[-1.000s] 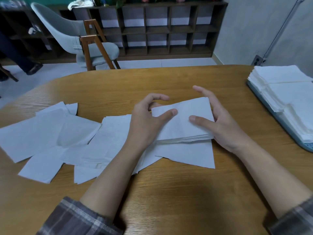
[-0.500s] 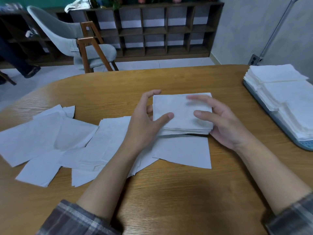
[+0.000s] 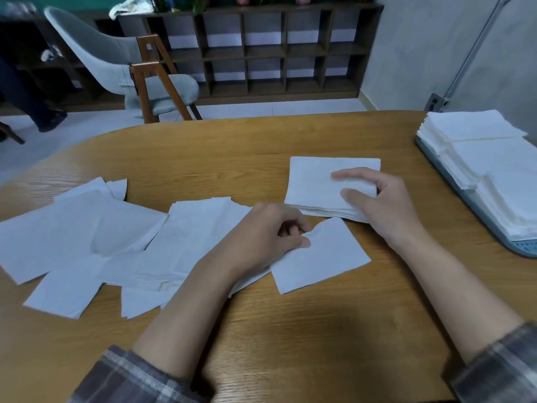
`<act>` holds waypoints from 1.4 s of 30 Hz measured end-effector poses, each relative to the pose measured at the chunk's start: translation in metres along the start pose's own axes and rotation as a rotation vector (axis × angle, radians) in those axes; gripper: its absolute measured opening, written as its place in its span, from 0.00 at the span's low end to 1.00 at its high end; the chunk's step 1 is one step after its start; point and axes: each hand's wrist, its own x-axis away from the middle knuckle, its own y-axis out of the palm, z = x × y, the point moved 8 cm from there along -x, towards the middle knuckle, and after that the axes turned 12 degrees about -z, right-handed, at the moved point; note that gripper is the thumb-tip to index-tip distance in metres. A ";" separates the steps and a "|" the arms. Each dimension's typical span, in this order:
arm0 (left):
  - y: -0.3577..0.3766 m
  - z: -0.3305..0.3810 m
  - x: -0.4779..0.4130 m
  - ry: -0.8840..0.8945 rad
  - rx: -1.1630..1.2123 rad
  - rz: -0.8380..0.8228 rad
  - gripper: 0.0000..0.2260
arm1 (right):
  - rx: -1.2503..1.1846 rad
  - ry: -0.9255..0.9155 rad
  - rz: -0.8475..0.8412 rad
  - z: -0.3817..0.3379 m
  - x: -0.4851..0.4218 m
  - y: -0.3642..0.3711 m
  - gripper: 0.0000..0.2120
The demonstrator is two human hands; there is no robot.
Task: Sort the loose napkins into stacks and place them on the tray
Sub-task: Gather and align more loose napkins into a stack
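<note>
A squared stack of white napkins (image 3: 316,184) lies on the wooden table (image 3: 290,330) at centre right. My right hand (image 3: 383,205) grips the stack's right end, fingers on top and thumb at its near edge. My left hand (image 3: 270,237) pinches the edge of a single loose napkin (image 3: 322,257) just in front of the stack. Several more loose napkins (image 3: 87,237) lie spread over the left half of the table. A blue-grey tray (image 3: 520,248) at the right edge holds finished napkin stacks (image 3: 488,158).
A grey chair with wooden legs (image 3: 145,77) and a dark cubby shelf (image 3: 276,50) stand beyond the far table edge. A person's leg (image 3: 35,106) shows at the far left. Bare wood lies between the stack and the tray.
My left hand let go of the stack and dropped onto the loose napkin, pinching it. My right hand slid the stack to the right, toward the tray.
</note>
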 end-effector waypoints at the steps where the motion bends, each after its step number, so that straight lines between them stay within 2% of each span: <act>1: 0.000 0.001 0.000 0.003 -0.001 0.004 0.02 | -0.004 -0.006 -0.008 -0.001 0.000 0.000 0.14; 4: -0.010 0.009 0.004 0.053 0.069 0.093 0.03 | -0.036 -0.018 -0.051 -0.006 0.000 0.003 0.06; 5: -0.015 0.010 0.006 0.069 0.121 0.132 0.03 | -0.062 -0.012 -0.082 -0.007 0.000 0.007 0.07; 6: -0.021 0.010 0.007 0.073 0.183 0.165 0.03 | -0.103 -0.002 -0.119 -0.006 0.000 0.011 0.11; 9: -0.033 0.006 0.010 0.070 0.333 0.251 0.03 | -0.319 0.046 -0.285 0.000 0.001 0.025 0.32; 10: -0.036 0.004 0.010 0.069 0.355 0.273 0.04 | -0.384 0.046 -0.338 0.000 0.003 0.031 0.35; 11: -0.038 0.004 0.011 0.066 0.362 0.295 0.06 | -0.404 0.042 -0.366 0.000 0.005 0.035 0.34; 14: -0.043 0.003 0.014 0.052 0.333 0.388 0.11 | -0.313 0.008 -0.338 -0.008 0.007 0.038 0.11; 15: -0.046 0.002 0.016 0.048 0.326 0.422 0.12 | -0.281 -0.008 -0.336 -0.009 0.007 0.039 0.09; 23: -0.055 0.004 0.020 0.065 0.321 0.521 0.10 | -0.226 -0.109 -0.407 -0.025 0.012 0.042 0.30; 29: -0.054 0.003 0.022 0.051 0.307 0.576 0.13 | -0.097 -0.149 -0.395 -0.031 0.014 0.045 0.36; 31: -0.056 0.006 0.024 0.057 0.209 0.617 0.16 | -0.071 -0.175 -0.339 -0.032 0.013 0.041 0.37; 33: -0.056 0.004 0.024 -0.004 0.149 0.586 0.21 | -0.135 -0.211 -0.282 -0.033 0.012 0.032 0.39; 34: -0.054 0.000 0.023 -0.058 0.217 0.521 0.22 | -0.220 -0.211 -0.270 -0.032 0.011 0.029 0.39; 37: -0.042 -0.007 0.018 -0.106 0.573 0.320 0.18 | -0.333 -0.174 -0.261 -0.028 0.008 0.025 0.38; 39: -0.046 -0.006 0.019 -0.068 0.544 0.343 0.17 | -0.315 -0.159 -0.294 -0.026 0.009 0.028 0.36; 42: -0.049 -0.008 0.017 -0.045 0.457 0.406 0.20 | -0.298 -0.162 -0.383 -0.027 0.010 0.035 0.20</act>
